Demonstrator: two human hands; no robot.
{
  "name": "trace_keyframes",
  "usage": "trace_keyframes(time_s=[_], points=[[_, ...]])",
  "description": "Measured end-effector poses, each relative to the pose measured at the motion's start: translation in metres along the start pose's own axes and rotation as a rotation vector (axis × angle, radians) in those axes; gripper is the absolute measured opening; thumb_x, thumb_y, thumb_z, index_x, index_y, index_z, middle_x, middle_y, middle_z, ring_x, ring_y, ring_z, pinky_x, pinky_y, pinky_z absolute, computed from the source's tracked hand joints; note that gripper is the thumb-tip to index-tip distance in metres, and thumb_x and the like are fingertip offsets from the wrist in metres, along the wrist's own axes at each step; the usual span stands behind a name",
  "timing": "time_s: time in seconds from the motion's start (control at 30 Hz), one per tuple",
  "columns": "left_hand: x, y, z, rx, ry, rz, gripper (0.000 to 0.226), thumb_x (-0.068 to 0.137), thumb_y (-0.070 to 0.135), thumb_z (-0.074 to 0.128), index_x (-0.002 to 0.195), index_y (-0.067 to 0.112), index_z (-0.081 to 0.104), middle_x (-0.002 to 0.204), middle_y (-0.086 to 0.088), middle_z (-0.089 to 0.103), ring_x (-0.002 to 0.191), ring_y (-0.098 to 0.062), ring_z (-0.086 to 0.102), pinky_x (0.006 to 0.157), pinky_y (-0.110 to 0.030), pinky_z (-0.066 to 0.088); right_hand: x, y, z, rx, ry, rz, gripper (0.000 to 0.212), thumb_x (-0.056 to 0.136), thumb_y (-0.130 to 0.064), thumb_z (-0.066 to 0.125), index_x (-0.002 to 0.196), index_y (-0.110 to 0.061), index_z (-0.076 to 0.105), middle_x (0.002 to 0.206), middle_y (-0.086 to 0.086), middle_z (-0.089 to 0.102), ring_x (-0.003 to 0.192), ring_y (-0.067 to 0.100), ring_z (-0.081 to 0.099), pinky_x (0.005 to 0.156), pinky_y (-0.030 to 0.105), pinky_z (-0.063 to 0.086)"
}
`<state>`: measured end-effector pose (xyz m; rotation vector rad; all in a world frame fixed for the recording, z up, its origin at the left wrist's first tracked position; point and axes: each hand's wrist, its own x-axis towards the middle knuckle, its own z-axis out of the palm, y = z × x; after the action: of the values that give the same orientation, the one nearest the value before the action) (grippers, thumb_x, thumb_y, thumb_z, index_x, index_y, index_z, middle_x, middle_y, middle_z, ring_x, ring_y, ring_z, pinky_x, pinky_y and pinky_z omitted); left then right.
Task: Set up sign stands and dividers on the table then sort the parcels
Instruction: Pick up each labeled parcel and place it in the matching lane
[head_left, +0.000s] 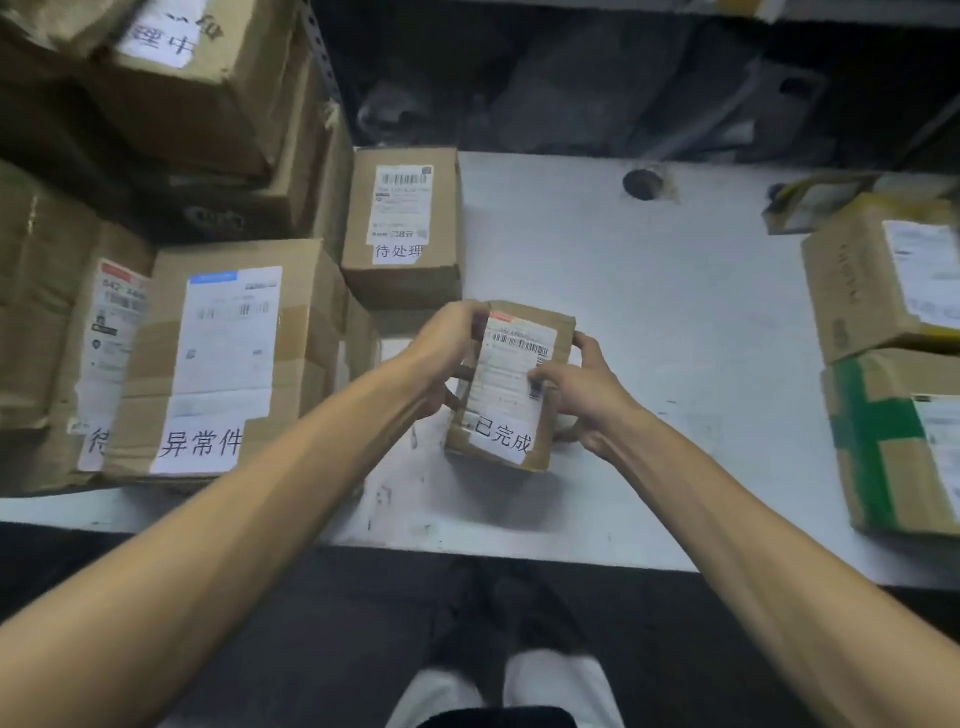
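**A:** What's nearest us?

**B:** The person's pale trousers, this side of the small parcel and below the front edge of the white table.

**A:** And the small parcel itself?

**B:** It's over the table, not far in from the front edge. It's tilted, shipping label up, with a white strip reading 已完成 at its near end. I can't tell whether its lower edge touches the tabletop.

**A:** Who has hold of it?

**B:** Both hands do. The left hand is curled round its left side, with the fingertips hooked over the far left corner. The right hand wraps round its right side, and the thumb lies on the label.

**A:** What's left of the parcel?

**B:** Near it is a large carton marked 异常件. Touching that carton's far side is a taped carton whose strip is half hidden.

**A:** And to the right?

**B:** Well apart from the parcel there's a green-taped carton, with a plain brown carton just behind it.

**A:** And further back?

**B:** Just behind the parcel, a little left, sits the carton marked 待处理, label up. Behind and to the right of the parcel there's a round cable hole in the tabletop. Farthest off, back and left of the parcel, is a stack of big cartons, too blurred to read.
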<state>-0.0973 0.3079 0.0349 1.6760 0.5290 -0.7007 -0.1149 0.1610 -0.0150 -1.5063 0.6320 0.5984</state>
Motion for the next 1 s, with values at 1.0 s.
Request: trace_keyframes(time_s=[1.0], points=[[-0.116, 0.072, 0.353, 0.324, -0.278, 0.596, 0.065, 0.089, -0.003, 0.054, 0.134, 0.042, 0.040, 0.105, 0.003, 0.061, 0.091, -0.009, 0.063, 0.074, -0.041, 0.061, -0.169, 0.025, -0.367, 0.215, 0.410, -0.391, 0.068, 0.090, -0.011, 0.068, 0.143, -0.039, 0.034, 0.126, -0.003, 0.062, 0.107, 0.021, 0.065, 0.069, 0.040, 0.059]])
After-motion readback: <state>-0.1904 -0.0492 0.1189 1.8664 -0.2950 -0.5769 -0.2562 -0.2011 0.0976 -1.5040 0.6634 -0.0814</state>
